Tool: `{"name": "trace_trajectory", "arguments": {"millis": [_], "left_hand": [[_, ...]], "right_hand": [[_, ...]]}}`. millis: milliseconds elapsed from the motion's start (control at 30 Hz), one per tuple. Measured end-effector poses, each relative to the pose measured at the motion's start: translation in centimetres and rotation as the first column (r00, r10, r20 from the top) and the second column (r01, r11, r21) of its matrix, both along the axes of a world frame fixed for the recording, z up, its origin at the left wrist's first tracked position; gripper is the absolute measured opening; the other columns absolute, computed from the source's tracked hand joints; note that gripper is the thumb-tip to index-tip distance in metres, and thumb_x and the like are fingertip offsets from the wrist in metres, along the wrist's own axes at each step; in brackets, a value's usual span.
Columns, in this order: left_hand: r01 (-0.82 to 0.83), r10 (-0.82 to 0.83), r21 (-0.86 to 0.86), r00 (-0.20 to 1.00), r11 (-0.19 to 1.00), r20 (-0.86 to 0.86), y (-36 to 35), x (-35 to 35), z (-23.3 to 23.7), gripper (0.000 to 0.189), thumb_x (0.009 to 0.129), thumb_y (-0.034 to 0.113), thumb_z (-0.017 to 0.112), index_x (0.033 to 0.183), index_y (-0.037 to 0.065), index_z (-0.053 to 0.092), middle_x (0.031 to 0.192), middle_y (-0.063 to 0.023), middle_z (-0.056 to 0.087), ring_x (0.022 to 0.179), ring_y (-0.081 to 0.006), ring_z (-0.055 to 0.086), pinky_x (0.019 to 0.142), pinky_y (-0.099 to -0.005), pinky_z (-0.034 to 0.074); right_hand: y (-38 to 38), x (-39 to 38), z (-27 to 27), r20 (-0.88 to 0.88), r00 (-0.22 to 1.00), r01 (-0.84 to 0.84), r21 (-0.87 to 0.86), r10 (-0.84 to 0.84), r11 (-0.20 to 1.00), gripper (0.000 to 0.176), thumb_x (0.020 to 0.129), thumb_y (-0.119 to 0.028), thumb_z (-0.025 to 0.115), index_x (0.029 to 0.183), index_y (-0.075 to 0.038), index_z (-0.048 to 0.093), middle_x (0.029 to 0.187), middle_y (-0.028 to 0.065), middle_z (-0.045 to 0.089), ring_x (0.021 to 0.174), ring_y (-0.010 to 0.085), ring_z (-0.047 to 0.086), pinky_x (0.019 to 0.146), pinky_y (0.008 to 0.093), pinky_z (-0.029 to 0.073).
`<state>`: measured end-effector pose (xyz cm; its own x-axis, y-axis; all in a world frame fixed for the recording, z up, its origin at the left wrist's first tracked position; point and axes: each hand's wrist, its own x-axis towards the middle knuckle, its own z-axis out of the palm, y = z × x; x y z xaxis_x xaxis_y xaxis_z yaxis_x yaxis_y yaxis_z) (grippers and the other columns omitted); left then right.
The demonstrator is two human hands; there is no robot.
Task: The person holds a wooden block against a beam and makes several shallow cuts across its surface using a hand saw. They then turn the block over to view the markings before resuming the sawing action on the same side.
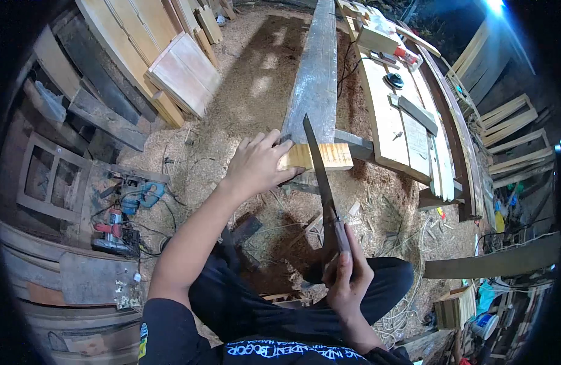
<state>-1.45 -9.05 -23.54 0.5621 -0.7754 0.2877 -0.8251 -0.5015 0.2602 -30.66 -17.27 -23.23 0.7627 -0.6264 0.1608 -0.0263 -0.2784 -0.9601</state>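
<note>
My left hand (260,161) grips the left end of a short light wood block (337,156), fingers over its top and thumb at its near side. The block lies across the near end of a long grey plank (317,79). A handsaw (320,167) crosses over the block, its narrow tip pointing away over the plank and its handle toward me. My right hand (348,280) is wrapped round the saw's handle. Whether the teeth touch the block I cannot tell.
To the right, a bench of pale boards (384,115) holds a square (417,115), a black disc (393,80) and a red-and-white bottle (407,56). Panels (186,73) lean at upper left. Power tools (116,234) sit at left. Shavings and cords cover the floor.
</note>
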Motion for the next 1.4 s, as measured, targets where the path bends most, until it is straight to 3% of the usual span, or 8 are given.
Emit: {"name": "trace_trajectory", "arguments": {"millis": [133,200,400,800,867,1133,1167,1400], "left_hand": [[0.022,-0.022,0.025,1.000,0.999,-0.015,0.1,0.2,0.4,0.063,0.092,0.055,0.074,0.133,0.007,0.070,0.129,-0.0136,0.064,0.121,-0.0314,0.064,0.108,-0.0490,0.048],[0.028,-0.028,0.024,1.000,0.999,-0.014,0.1,0.2,0.6,0.063,0.092,0.055,0.074,0.133,0.006,0.070,0.127,-0.0139,0.064,0.121,-0.0316,0.064,0.109,-0.0493,0.048],[0.049,-0.048,0.024,0.998,0.999,-0.038,0.1,0.4,0.8,0.062,0.092,0.052,0.075,0.133,0.006,0.070,0.126,-0.0145,0.065,0.121,-0.0319,0.063,0.111,-0.0502,0.047],[0.058,-0.055,-0.058,0.997,0.997,0.063,-0.1,0.6,-0.7,0.062,0.089,0.050,0.077,0.133,0.007,0.070,0.120,-0.0129,0.062,0.117,-0.0327,0.063,0.102,-0.0489,0.050],[0.056,-0.051,-0.068,0.996,0.996,0.079,0.1,0.7,-0.8,0.062,0.089,0.050,0.077,0.133,0.007,0.070,0.121,-0.0129,0.063,0.118,-0.0327,0.063,0.102,-0.0489,0.050],[0.033,-0.032,0.021,0.999,0.999,-0.017,-0.1,0.3,0.2,0.063,0.092,0.050,0.074,0.136,0.007,0.068,0.134,-0.0119,0.063,0.124,-0.0306,0.061,0.113,-0.0476,0.046],[0.038,-0.038,0.024,0.999,0.999,-0.015,-0.1,0.2,0.2,0.063,0.092,0.050,0.074,0.136,0.007,0.068,0.134,-0.0119,0.063,0.124,-0.0306,0.061,0.113,-0.0476,0.046],[0.025,-0.026,0.023,1.000,0.999,0.004,-0.1,0.3,0.6,0.062,0.092,0.048,0.074,0.136,0.005,0.068,0.136,-0.0116,0.062,0.125,-0.0309,0.061,0.111,-0.0481,0.047]], "right_hand": [[1.0,-0.6,0.7,0.002,1.000,-0.018,0.091,0.018,0.996,0.064,0.113,-0.038,0.050,0.156,0.009,0.044,0.066,-0.0022,0.056,0.053,0.0038,0.048,0.051,0.0219,0.036],[0.6,-1.0,0.9,0.010,1.000,-0.010,-0.080,0.011,0.997,0.066,0.113,-0.040,0.049,0.155,0.011,0.043,0.064,-0.0029,0.055,0.051,0.0027,0.047,0.048,0.0215,0.033],[0.3,-0.7,2.0,-0.008,1.000,-0.005,0.211,0.007,0.978,0.067,0.112,-0.040,0.052,0.156,0.009,0.044,0.066,-0.0037,0.055,0.054,0.0028,0.047,0.051,0.0218,0.037],[0.4,-0.3,1.3,-0.082,0.996,0.053,0.082,-0.046,0.995,0.059,0.112,-0.033,0.050,0.154,0.009,0.047,0.068,-0.0032,0.057,0.056,0.0028,0.048,0.053,0.0208,0.036],[1.1,-0.3,1.2,-0.063,0.997,0.041,0.111,-0.034,0.993,0.071,0.111,-0.047,0.050,0.153,0.010,0.047,0.079,0.0036,0.067,0.052,0.0023,0.046,0.049,0.0204,0.033],[0.3,0.2,1.8,-0.044,0.998,0.033,-0.078,-0.036,0.996,0.064,0.112,-0.038,0.049,0.152,0.012,0.048,0.086,0.0068,0.070,0.055,0.0022,0.046,0.050,0.0214,0.034],[0.9,0.6,2.4,-0.054,0.998,0.034,0.133,-0.027,0.990,0.062,0.112,-0.036,0.049,0.152,0.011,0.048,0.083,0.0056,0.070,0.054,0.0024,0.047,0.050,0.0205,0.034],[1.5,-3.2,1.2,-0.054,0.997,0.054,0.074,-0.050,0.996,0.067,0.113,-0.042,0.048,0.155,0.009,0.045,0.067,0.0002,0.062,0.048,0.0039,0.048,0.046,0.0216,0.035]]}}
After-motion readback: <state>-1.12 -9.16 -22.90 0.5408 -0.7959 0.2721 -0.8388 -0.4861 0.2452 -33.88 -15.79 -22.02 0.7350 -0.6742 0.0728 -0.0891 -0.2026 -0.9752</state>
